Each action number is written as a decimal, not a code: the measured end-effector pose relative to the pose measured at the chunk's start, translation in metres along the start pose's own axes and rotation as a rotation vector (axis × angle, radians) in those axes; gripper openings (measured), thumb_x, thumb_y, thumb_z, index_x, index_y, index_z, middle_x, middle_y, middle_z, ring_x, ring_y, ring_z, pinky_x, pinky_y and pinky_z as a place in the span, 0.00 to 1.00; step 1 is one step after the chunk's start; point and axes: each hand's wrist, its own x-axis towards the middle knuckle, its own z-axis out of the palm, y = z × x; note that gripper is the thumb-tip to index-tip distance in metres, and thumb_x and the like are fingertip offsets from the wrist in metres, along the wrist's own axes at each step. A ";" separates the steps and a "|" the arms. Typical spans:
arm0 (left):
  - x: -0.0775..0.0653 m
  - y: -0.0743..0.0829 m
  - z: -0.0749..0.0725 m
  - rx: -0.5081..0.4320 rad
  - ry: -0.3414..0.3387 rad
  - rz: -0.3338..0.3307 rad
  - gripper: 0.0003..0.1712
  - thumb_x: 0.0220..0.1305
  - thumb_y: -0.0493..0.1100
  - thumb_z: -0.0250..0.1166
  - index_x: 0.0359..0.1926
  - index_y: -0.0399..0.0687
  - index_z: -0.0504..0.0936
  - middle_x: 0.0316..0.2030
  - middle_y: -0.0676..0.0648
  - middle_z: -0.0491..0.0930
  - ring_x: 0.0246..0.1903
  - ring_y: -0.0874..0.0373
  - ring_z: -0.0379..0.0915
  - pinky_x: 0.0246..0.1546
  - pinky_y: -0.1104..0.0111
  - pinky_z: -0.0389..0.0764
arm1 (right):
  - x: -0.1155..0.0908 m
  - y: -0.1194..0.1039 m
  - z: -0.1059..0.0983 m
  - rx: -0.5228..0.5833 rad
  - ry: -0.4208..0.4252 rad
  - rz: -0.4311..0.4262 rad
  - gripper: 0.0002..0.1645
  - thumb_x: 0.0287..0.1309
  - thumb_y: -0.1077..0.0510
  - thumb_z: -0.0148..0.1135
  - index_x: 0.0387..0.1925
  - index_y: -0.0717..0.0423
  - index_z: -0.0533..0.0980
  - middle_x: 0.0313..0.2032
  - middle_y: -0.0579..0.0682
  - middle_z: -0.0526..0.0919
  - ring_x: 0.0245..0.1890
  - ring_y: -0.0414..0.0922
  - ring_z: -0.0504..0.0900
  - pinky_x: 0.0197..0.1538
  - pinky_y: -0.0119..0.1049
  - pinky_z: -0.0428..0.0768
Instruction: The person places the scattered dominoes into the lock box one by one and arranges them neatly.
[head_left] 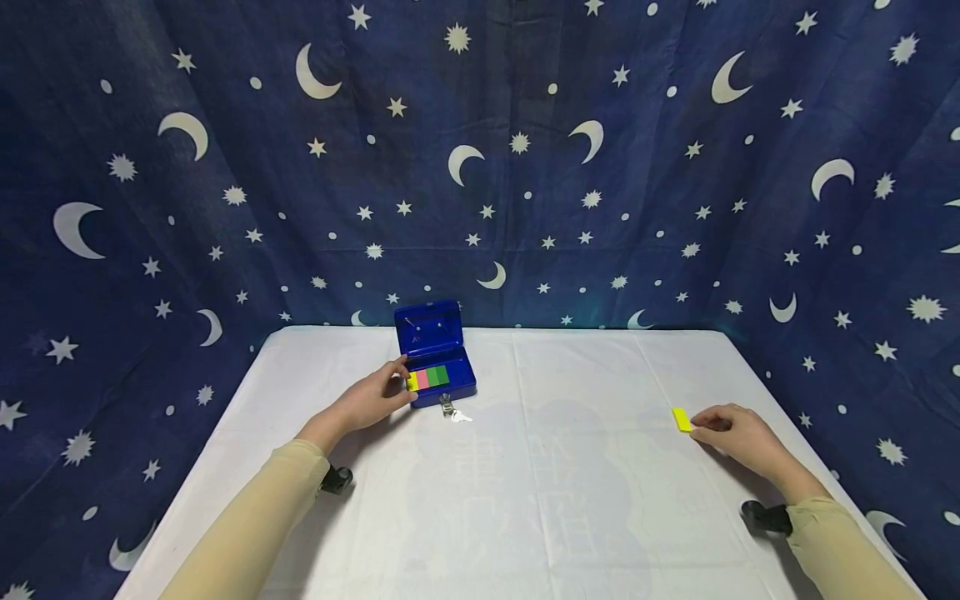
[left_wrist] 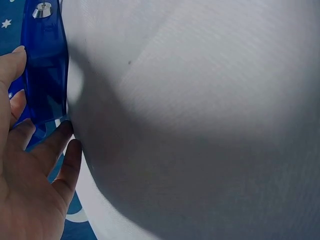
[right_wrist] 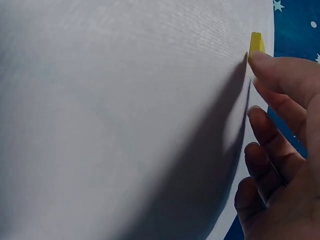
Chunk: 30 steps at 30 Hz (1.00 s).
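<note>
On the left of the table, a blue metal cash box (head_left: 465, 379) stands with its lid (head_left: 429, 329) raised. Several flat coloured blocks lie side by side in it: a yellow block (head_left: 412, 382), a pink block (head_left: 422, 379) and green blocks (head_left: 437, 377). My left hand (head_left: 373, 395) is at the box's left end, thumb by the front rim and index finger farther back, fingers spread. Far to the right, my right hand (head_left: 741, 435) pinches a small yellow block (head_left: 681, 419) between thumb and index finger. Its other fingers (right_wrist: 265, 130) are loosely bent.
A key (head_left: 461, 417) hangs from the lock (head_left: 447, 405) at the box's front. White cloth (head_left: 570, 467) covers the table, and a dark blue curtain (head_left: 525, 225) with moons and stars stands behind and at both sides.
</note>
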 end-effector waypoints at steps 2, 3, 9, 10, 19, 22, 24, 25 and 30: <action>0.000 0.000 0.000 -0.006 -0.001 -0.002 0.25 0.70 0.61 0.63 0.57 0.51 0.71 0.80 0.49 0.49 0.72 0.43 0.60 0.68 0.45 0.64 | 0.003 0.000 0.001 0.008 -0.005 0.014 0.29 0.58 0.46 0.74 0.53 0.63 0.80 0.42 0.54 0.82 0.41 0.50 0.77 0.38 0.40 0.77; 0.000 0.001 0.000 -0.009 -0.001 -0.002 0.25 0.70 0.61 0.63 0.56 0.51 0.71 0.80 0.49 0.49 0.72 0.43 0.60 0.68 0.45 0.63 | 0.004 0.001 0.002 0.017 -0.013 0.017 0.32 0.58 0.46 0.74 0.56 0.64 0.79 0.42 0.55 0.81 0.41 0.50 0.76 0.37 0.39 0.76; 0.001 0.000 0.000 -0.006 0.001 0.006 0.25 0.70 0.61 0.63 0.56 0.51 0.71 0.80 0.48 0.49 0.72 0.42 0.60 0.67 0.45 0.63 | 0.009 0.000 0.005 0.030 -0.046 0.006 0.40 0.58 0.45 0.74 0.65 0.64 0.73 0.47 0.58 0.79 0.44 0.52 0.73 0.41 0.42 0.76; 0.001 0.000 0.000 -0.004 0.001 0.007 0.25 0.70 0.61 0.63 0.56 0.51 0.71 0.80 0.48 0.49 0.72 0.42 0.60 0.67 0.45 0.63 | 0.009 0.000 0.005 0.029 -0.048 0.001 0.40 0.59 0.44 0.73 0.65 0.64 0.74 0.48 0.59 0.79 0.45 0.52 0.73 0.43 0.44 0.76; 0.001 0.001 0.000 0.000 -0.003 -0.006 0.25 0.70 0.61 0.62 0.55 0.51 0.70 0.80 0.48 0.49 0.72 0.42 0.59 0.67 0.45 0.63 | 0.010 -0.001 0.006 0.032 -0.055 -0.003 0.41 0.59 0.41 0.72 0.64 0.65 0.74 0.51 0.62 0.79 0.47 0.55 0.75 0.49 0.52 0.75; 0.001 0.001 0.000 0.002 -0.001 -0.014 0.24 0.70 0.62 0.62 0.54 0.52 0.71 0.80 0.46 0.50 0.72 0.41 0.59 0.68 0.45 0.63 | 0.009 -0.001 0.004 0.046 -0.070 0.013 0.43 0.59 0.41 0.72 0.65 0.65 0.73 0.52 0.63 0.78 0.48 0.55 0.74 0.50 0.53 0.75; 0.002 0.001 0.000 0.002 0.001 -0.015 0.24 0.70 0.62 0.62 0.54 0.52 0.71 0.79 0.46 0.50 0.72 0.41 0.59 0.68 0.44 0.63 | 0.008 -0.001 0.003 0.058 -0.080 0.021 0.43 0.59 0.40 0.72 0.66 0.65 0.72 0.54 0.65 0.77 0.49 0.57 0.74 0.51 0.55 0.75; 0.002 0.001 0.000 0.000 0.002 -0.014 0.24 0.70 0.62 0.62 0.54 0.52 0.71 0.79 0.46 0.50 0.72 0.41 0.59 0.68 0.44 0.62 | 0.008 -0.001 0.002 0.064 -0.084 0.026 0.44 0.58 0.40 0.72 0.66 0.64 0.72 0.55 0.66 0.77 0.50 0.57 0.74 0.52 0.56 0.75; 0.001 0.001 0.000 -0.004 0.001 -0.020 0.24 0.70 0.61 0.63 0.55 0.52 0.71 0.79 0.46 0.50 0.73 0.42 0.59 0.69 0.45 0.62 | 0.008 -0.002 0.001 0.088 -0.099 0.038 0.44 0.59 0.40 0.72 0.66 0.64 0.72 0.57 0.67 0.75 0.51 0.58 0.73 0.53 0.57 0.73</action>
